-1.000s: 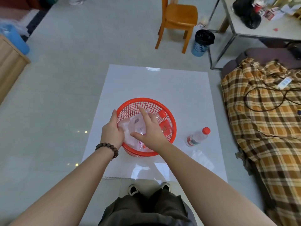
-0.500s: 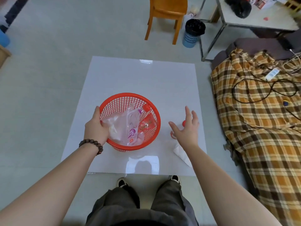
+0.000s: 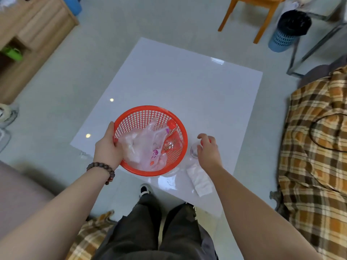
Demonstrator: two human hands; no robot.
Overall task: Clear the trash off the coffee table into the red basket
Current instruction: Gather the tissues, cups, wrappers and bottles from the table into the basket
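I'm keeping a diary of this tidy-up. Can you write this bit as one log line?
left hand: holds red basket rim | right hand: closing on bottle | tissue: on table

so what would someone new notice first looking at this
The round red plastic mesh basket stands out at the near middle of the glossy white coffee table, stuffed with a clear plastic bag; the left hand grips its rim. Just right of it, the right hand closes over a small clear red-capped bottle, with a crumpled white tissue lying nearer the table's edge.
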